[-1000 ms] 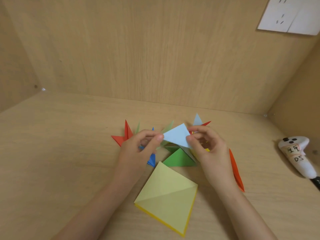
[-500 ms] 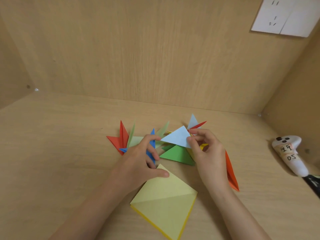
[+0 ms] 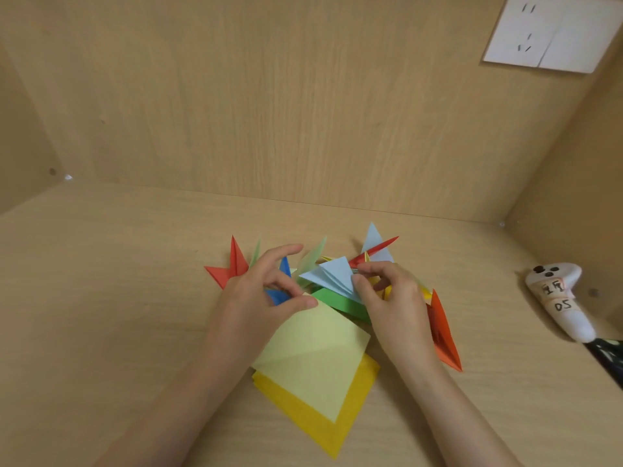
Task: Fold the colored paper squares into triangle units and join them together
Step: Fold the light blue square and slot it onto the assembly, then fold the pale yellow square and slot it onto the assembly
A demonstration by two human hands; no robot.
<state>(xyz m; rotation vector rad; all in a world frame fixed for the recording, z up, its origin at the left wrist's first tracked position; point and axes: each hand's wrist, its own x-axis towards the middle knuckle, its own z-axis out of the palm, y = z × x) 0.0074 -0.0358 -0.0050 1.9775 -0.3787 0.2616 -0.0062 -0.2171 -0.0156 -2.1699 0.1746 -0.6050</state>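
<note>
Mid-worktop [image 3: 101, 298], among folded units [image 3: 232, 269] fanned toward the back edge, the right hand [image 3: 394, 298] pinches the light blue unit [image 3: 332, 276] by its right corner. The left hand [image 3: 263, 298], fingers spread and bent over the dark blue unit [image 3: 285, 266], rests its thumb on the pale yellow square [image 3: 313, 348]; whether it grips anything I cannot tell. Joining should go best if the left steadies the receiving unit while the blue point slides straight into a pocket.

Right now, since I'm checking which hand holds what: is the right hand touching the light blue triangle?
Touching. The head view shows the right hand pinching the light blue triangle at its right corner between thumb and forefinger.
</note>
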